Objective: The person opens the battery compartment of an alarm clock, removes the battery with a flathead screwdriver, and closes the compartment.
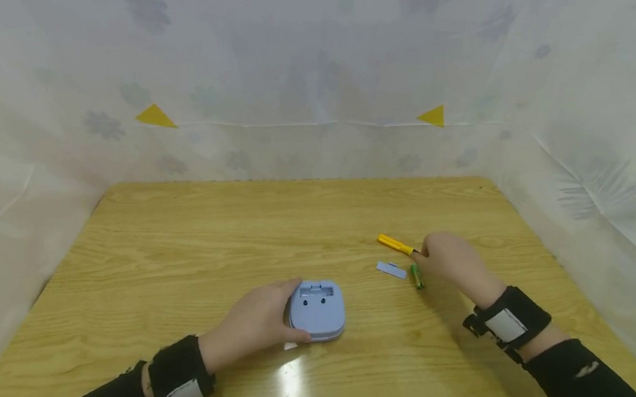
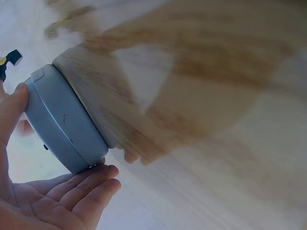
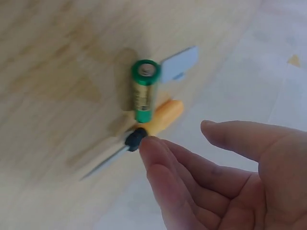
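Observation:
My left hand (image 1: 257,319) grips a light-blue, rounded-square device (image 1: 318,317) by its left side. Its open battery compartment (image 1: 317,292) faces up, and two small dark spots show below that. In the left wrist view, thumb and fingers span the device's edge (image 2: 64,120). My right hand (image 1: 453,262) hovers by a yellow-handled screwdriver (image 1: 396,244) and a green-and-gold battery (image 1: 417,276). The right wrist view shows a gap between thumb and fingers with nothing held; the fingertips are close to the screwdriver's black collar (image 3: 135,139). Beside the battery lies a small light-blue cover (image 1: 391,270).
Everything rests on a wood-grain table (image 1: 212,234). A pale, flower-patterned sheet (image 1: 281,55) hangs behind and at both sides, with yellow triangles (image 1: 156,116) on it. A small white piece (image 1: 290,346) lies near the left thumb.

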